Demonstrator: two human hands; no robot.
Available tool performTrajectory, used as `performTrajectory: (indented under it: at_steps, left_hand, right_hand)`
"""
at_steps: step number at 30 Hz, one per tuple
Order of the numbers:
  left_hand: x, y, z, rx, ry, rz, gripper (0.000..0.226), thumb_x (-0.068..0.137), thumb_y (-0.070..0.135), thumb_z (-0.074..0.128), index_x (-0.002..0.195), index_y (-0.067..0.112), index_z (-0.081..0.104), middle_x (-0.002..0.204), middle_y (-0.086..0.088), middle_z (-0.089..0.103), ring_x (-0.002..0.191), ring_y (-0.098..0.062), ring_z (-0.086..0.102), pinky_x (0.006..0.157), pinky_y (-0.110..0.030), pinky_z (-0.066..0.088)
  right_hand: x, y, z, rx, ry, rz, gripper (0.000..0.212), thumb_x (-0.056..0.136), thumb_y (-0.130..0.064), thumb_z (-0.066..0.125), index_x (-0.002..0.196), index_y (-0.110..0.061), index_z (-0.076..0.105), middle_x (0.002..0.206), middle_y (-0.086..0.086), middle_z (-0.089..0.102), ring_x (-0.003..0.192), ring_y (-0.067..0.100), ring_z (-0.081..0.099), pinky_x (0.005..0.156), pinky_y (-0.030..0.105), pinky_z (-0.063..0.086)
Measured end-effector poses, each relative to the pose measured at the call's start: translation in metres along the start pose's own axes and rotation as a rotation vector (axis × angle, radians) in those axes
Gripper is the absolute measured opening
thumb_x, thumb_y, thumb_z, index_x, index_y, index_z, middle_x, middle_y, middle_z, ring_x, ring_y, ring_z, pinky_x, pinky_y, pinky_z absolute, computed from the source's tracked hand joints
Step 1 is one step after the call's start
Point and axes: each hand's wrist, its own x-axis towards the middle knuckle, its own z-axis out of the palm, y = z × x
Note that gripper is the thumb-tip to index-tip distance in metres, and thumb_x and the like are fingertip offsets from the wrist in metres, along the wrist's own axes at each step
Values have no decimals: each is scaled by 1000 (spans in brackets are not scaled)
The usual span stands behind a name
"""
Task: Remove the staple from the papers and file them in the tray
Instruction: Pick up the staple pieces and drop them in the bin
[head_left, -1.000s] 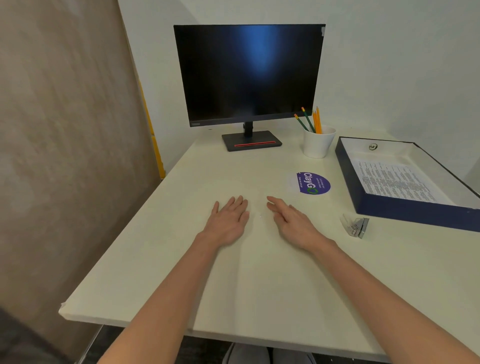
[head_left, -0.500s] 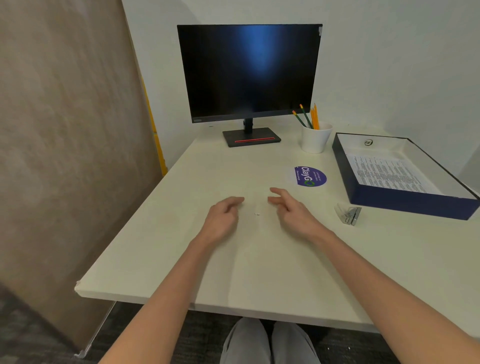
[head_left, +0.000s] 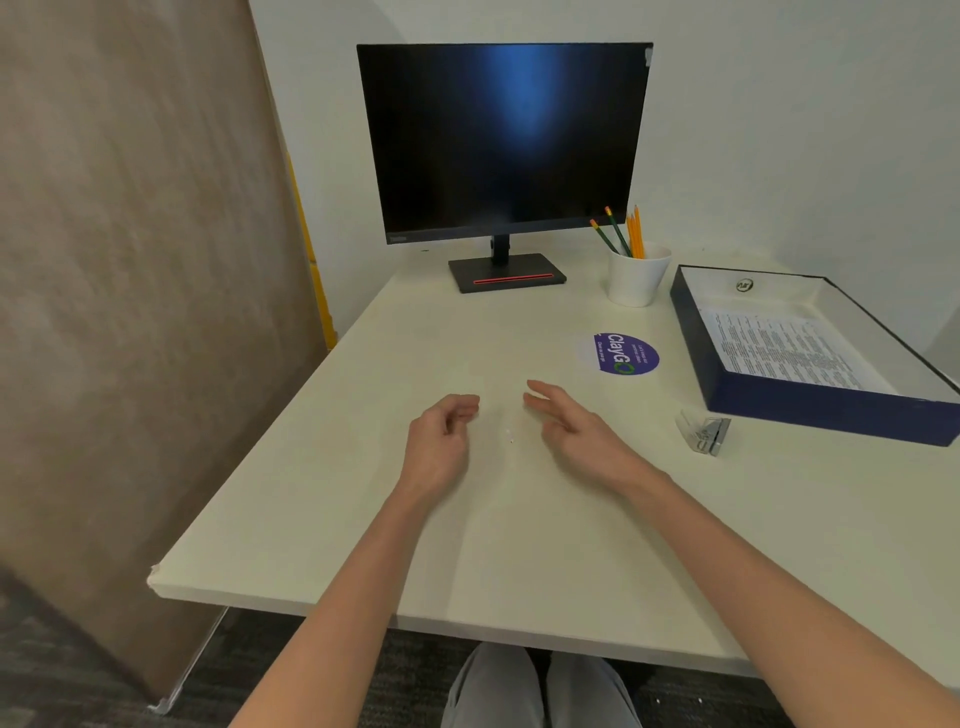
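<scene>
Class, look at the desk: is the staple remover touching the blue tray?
Apart. The head view shows the staple remover lying in front of the blue tray, with a clear strip of bare desk between them.

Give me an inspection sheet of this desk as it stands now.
Surface: pale desk, mostly bare in front of the person.
Job's things: papers lying in the blue tray at right; staple remover on the desk beside the tray; a tiny white speck between the hands, too small to identify.
Clutter: white cup of pencils; round purple sticker.
Grippers: left hand loosely curled, right hand open; both empty.
Cables: nothing seen.
Surroundings: dark monitor at the back, white wall behind it, brown panel at left.
</scene>
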Motion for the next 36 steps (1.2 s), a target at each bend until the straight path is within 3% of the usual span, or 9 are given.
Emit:
performTrajectory:
  at_steps: [3,5,8,12,15,17,20,26,36]
  left_hand:
    - [-1,-1,-1,-24,26,-5,45,88,-8,34,118,11,63,105,0,67,100,-7,60,82,2,39]
    - [-2,-1,-1,-52,38,-10,45,88,-8,34,118,11,63,104,0,67,101,-8,62,87,-7,43]
    - [-2,-3,-1,-58,31,-3,45,89,-8,33,117,10,63,105,-2,67,101,-9,62,78,5,38]
    - [-1,-5,0,-48,37,-11,44,89,-6,34,117,11,63,104,-2,68,101,-9,62,76,6,38]
    - [0,-5,2,3,16,-7,44,89,-5,36,116,14,64,104,1,68,96,-8,60,72,4,39]
    - [2,-4,4,41,-11,-10,44,88,-3,37,115,17,65,103,3,68,91,-8,59,69,-3,40]
    - [5,-2,7,70,-8,-20,43,88,-2,36,114,18,65,102,3,68,89,-10,57,73,-15,41]
    - [4,-3,8,97,18,-13,42,89,-3,36,112,16,65,99,2,69,90,-9,58,81,-19,41]
    - [3,-6,8,86,1,-10,43,89,-2,35,113,18,65,100,3,69,87,-10,58,78,-21,43]
  right_hand:
    - [15,-10,7,-181,-76,-14,52,98,-9,30,147,-27,26,149,-7,42,137,11,36,115,32,22]
    - [16,-12,12,-238,-106,-38,50,99,-11,29,147,-28,27,147,-8,44,137,9,36,116,31,20]
    - [6,-6,14,-193,-106,-77,47,100,-15,32,144,-30,32,141,-9,52,132,9,44,111,29,30]
    - [-9,4,10,7,-106,-75,45,97,-7,38,138,-26,43,127,-7,64,123,0,51,102,19,37]
    - [-12,7,7,188,78,-28,36,93,-3,48,120,-25,56,111,-1,65,101,5,59,87,12,41]
    - [-11,9,10,91,230,-10,22,89,-8,57,102,-25,63,102,0,58,93,6,58,86,14,42]
    - [-6,6,19,-79,233,-8,11,83,-19,66,87,-29,65,91,-8,49,97,13,56,93,26,43]
    - [2,-2,25,-256,194,35,14,83,-35,68,94,-27,66,86,-15,41,104,13,41,88,27,23]
    - [11,-6,33,-325,242,50,4,84,-33,64,86,-31,66,88,-8,43,99,14,41,87,29,24]
